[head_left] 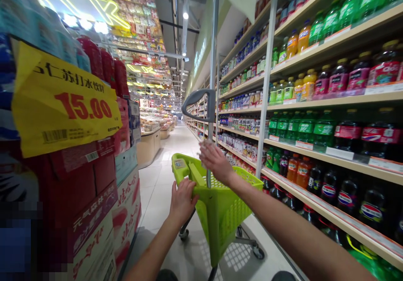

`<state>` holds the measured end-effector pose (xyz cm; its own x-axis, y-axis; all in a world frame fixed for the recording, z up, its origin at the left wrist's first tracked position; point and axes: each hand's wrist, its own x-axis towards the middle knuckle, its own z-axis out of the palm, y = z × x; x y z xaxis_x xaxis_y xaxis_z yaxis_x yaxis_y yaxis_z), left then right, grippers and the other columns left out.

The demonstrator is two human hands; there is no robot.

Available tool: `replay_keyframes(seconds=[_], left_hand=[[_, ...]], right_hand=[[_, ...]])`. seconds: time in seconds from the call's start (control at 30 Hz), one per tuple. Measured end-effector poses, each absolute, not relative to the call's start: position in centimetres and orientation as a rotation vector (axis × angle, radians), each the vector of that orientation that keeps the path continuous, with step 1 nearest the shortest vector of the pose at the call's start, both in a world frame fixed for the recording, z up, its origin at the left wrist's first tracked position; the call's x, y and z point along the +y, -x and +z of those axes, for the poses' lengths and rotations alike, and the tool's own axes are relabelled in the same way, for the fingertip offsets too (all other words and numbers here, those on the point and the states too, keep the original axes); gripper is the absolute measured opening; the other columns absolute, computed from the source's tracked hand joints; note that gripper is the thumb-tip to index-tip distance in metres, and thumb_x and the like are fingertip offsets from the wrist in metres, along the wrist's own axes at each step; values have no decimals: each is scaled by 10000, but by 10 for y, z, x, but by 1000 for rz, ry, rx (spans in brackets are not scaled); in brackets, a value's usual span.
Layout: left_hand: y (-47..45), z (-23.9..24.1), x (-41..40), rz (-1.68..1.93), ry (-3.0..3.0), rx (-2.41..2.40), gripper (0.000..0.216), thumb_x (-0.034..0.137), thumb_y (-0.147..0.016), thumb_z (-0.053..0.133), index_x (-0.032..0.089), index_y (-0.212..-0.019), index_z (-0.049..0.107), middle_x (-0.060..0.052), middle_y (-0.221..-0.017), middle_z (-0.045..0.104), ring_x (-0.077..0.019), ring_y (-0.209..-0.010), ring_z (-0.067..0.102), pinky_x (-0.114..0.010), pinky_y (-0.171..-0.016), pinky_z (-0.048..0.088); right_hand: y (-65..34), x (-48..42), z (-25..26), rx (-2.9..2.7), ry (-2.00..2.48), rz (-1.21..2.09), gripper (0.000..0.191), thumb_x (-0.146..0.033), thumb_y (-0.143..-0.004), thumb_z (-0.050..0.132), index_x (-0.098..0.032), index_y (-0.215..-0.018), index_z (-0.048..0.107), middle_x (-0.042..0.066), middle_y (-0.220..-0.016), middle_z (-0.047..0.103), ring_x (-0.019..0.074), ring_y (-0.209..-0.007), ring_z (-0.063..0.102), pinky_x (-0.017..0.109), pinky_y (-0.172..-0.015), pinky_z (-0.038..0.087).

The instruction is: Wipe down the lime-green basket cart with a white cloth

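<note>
A lime-green wheeled shopping basket [222,214] stands in the aisle right in front of me. Its grey pole [214,62] rises from the middle, and a grey handle [197,98] curves off it to the left. My left hand [182,201] is closed on the basket's near rim. Above the basket, close to the pole, my right hand [215,161] is raised with the fingers stretched out and slightly blurred. Nothing shows in that hand.
Shelves of bottled drinks [330,125] run along the right side. Stacked red and white cartons [103,214] with a yellow 15.00 price sign [63,100] stand on the left. The tiled aisle [179,142] leads ahead to display counters [149,142].
</note>
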<state>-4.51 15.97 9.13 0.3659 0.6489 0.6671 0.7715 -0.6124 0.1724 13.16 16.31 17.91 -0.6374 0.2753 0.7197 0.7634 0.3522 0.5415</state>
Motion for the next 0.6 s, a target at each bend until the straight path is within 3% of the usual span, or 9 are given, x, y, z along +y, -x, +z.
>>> replay_keyframes(seconds=[0.13, 0.37, 0.53, 0.6], left_hand=[[45, 91, 161, -1098, 2445, -1281, 297, 164, -710, 504, 222, -1001, 514, -52, -1099, 583, -248, -1161, 426, -523, -1009, 204], [41, 90, 157, -1109, 2438, -1311, 309, 168, -702, 504, 219, -1006, 525, -56, -1109, 580, -256, -1171, 417, -525, -1018, 184], [52, 98, 175, -1084, 2532, -1315, 469, 240, -678, 566, 214, -1133, 456, -80, -1227, 518, -249, -1193, 403, -508, -1028, 189], [61, 106, 189, -993, 2624, -1325, 483, 318, -640, 622, 233, -1094, 479, -74, -1264, 491, -261, -1205, 389, -497, -1006, 239]], right_hand=[[-143, 162, 130, -2228, 743, -1326, 265, -189, -878, 413, -193, -1106, 548, 44, -1308, 451, 228, -1298, 209, 470, -1017, 297], [-138, 166, 169, -2052, 886, -1191, 287, -163, -878, 394, -171, -1126, 537, 97, -1302, 452, 245, -1297, 201, 504, -1010, 281], [-129, 156, 96, -2099, 818, -981, 277, -162, -858, 436, -206, -1107, 549, 69, -1265, 496, 223, -1279, 263, 486, -988, 339], [-122, 155, 66, -1963, 911, -799, 310, -141, -848, 432, -197, -1137, 532, 87, -1283, 474, 216, -1280, 261, 459, -974, 370]])
